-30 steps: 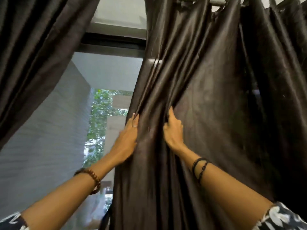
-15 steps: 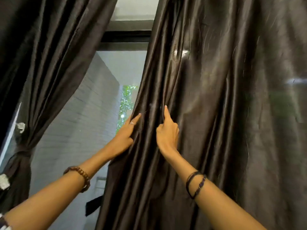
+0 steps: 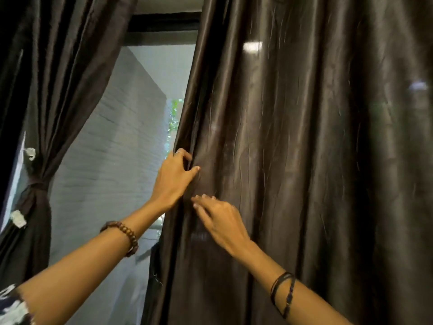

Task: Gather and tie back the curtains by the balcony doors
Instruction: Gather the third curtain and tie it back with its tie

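Left hand (image 3: 174,177): the right curtain (image 3: 293,160) edge is pinched.
Right hand (image 3: 220,221): fingers spread, laid on folds.
Done: left curtain (image 3: 49,90) is tied.
Left: gathering, tying.

Dim, backlit — soft motion blur

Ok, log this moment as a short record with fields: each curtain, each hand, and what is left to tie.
left curtain: gathered, bound by a tie-back
right curtain: hangs loose, untied
left hand: grips the right curtain's inner edge, fingers curled round a fold
right hand: just below the left hand, fingers extended on the fabric
outside: grey brick wall, some foliage
left to do: gather and tie the right curtain
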